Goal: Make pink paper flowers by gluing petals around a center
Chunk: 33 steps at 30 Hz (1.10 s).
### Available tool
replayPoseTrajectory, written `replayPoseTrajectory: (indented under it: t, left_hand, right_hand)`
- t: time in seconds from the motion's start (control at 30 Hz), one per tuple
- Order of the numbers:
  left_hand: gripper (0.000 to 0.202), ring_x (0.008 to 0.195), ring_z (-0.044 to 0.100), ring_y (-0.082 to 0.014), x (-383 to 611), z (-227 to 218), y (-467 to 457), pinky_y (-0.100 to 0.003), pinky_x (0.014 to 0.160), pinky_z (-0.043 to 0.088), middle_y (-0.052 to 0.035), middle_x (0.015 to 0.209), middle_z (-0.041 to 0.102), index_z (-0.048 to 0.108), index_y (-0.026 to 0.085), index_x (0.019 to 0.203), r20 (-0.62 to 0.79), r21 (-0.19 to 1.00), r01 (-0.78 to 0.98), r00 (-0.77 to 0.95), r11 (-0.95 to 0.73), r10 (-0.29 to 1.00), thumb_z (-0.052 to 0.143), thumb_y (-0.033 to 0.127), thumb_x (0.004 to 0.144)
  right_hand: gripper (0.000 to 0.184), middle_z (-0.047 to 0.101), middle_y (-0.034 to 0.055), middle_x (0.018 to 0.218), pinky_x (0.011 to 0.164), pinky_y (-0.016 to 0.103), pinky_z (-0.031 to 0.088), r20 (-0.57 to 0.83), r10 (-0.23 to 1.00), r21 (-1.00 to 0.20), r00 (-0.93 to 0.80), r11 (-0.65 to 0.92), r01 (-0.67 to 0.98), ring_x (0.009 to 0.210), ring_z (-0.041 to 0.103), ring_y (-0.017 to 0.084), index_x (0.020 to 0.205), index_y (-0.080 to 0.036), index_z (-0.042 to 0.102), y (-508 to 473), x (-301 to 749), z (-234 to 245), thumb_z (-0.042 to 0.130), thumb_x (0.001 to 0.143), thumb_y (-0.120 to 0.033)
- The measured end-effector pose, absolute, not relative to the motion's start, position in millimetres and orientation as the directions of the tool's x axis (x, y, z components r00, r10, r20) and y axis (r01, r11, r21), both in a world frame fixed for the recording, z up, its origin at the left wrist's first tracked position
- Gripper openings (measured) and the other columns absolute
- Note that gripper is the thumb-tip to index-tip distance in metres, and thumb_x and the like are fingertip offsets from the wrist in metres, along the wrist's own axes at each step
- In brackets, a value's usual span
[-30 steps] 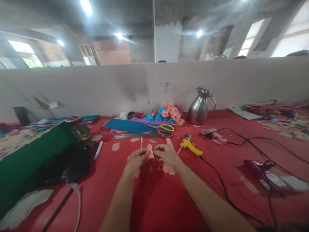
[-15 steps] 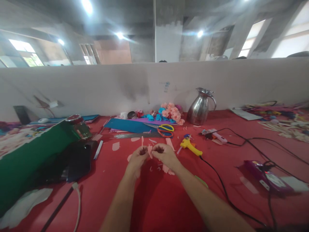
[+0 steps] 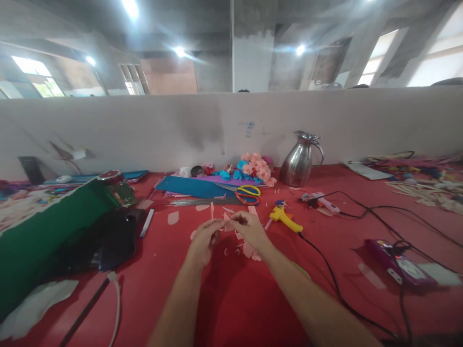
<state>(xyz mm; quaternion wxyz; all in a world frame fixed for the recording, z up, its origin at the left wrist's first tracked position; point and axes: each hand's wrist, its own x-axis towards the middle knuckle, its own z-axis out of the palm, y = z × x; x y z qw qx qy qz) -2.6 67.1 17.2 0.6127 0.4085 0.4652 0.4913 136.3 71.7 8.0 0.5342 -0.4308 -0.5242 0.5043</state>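
Between the fingertips of both hands is a small pink paper petal. My left hand pinches it from the left, fingers closed. From the right, my right hand pinches it between thumb and forefinger. Pink paper scraps lie on the red table below and around my hands. One rounded pink petal rests further left. Just beyond the hands are scissors with yellow and red handles. A yellow glue gun lies to the right of my right hand.
A steel jug stands by the white partition, beside a bunch of pink paper flowers. Blue sheets and thin wires lie in front. At left are a green box and a glass jar. A purple power strip and cords lie at right.
My two hands have come closer together at the fingertips. The left fingers have straightened toward the right, and the petal is now more covered by the fingers.
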Motion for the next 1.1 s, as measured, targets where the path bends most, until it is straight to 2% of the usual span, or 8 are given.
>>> replayPoseTrajectory:
  t: [0.3, 0.5, 0.63, 0.87, 1.1]
  left_hand:
    - [0.023, 0.038, 0.023, -0.0035, -4.2, 15.6, 66.7, -0.022, 0.04, 0.011, 0.007, 0.039, 0.036, 0.062, 0.013, 0.057, -0.137, 0.977, -0.158, 0.052, 0.143, 0.989, 0.071, 0.035, 0.058]
    - [0.022, 0.037, 0.025, -0.0032, -3.7, 16.0, 67.2, -0.022, 0.04, 0.012, 0.0042, 0.043, 0.046, 0.068, 0.012, 0.064, -0.144, 0.982, -0.125, 0.0, 0.143, 0.99, 0.072, 0.032, 0.055]
    - [0.026, 0.038, 0.026, -0.0027, -3.9, 14.0, 68.4, -0.021, 0.04, 0.013, 0.0004, 0.052, 0.056, 0.071, 0.012, 0.069, -0.138, 0.985, -0.109, -0.013, 0.136, 0.99, 0.073, 0.032, 0.054]
    - [0.023, 0.04, 0.031, -0.0036, -3.7, 13.6, 67.4, -0.021, 0.04, 0.02, -0.0038, 0.061, 0.064, 0.073, 0.012, 0.07, -0.119, 0.988, -0.105, -0.036, 0.115, 0.992, 0.073, 0.031, 0.056]
    - [0.022, 0.039, 0.029, -0.0035, -2.1, 16.9, 66.2, -0.021, 0.04, 0.018, -0.0036, 0.057, 0.063, 0.073, 0.012, 0.067, -0.125, 0.988, -0.096, -0.034, 0.121, 0.992, 0.072, 0.031, 0.055]
  right_hand:
    - [0.011, 0.06, -0.0025, 0.065, 0.06, 0.023, 0.04, 0.151, 0.988, -0.986, -0.039, 0.148, -0.079, 0.061, 0.054, 0.012, 0.074, -0.018, 0.059, 71.4, 136.0, 7.4, 0.059, 0.066, -0.025]
    - [0.007, 0.064, -0.0002, 0.067, 0.065, 0.025, 0.043, 0.273, 0.961, -0.959, -0.04, 0.275, 0.07, 0.065, 0.057, 0.014, 0.068, -0.018, 0.062, 71.7, 137.8, 8.2, 0.056, 0.069, -0.021]
    - [0.012, 0.067, 0.001, 0.068, 0.067, 0.027, 0.046, 0.246, 0.968, -0.966, -0.056, 0.25, 0.061, 0.067, 0.06, 0.016, 0.072, -0.018, 0.065, 71.2, 137.9, 8.6, 0.055, 0.071, -0.024]
    - [0.017, 0.071, 0.0038, 0.075, 0.067, 0.031, 0.049, 0.162, 0.985, -0.986, -0.055, 0.164, 0.033, 0.071, 0.064, 0.02, 0.078, -0.018, 0.07, 68.7, 135.5, 9.5, 0.061, 0.069, -0.029]
    - [0.017, 0.071, 0.0025, 0.073, 0.073, 0.031, 0.048, 0.17, 0.983, -0.984, -0.063, 0.173, 0.045, 0.073, 0.064, 0.019, 0.075, -0.019, 0.071, 69.5, 137.0, 9.1, 0.057, 0.071, -0.028]
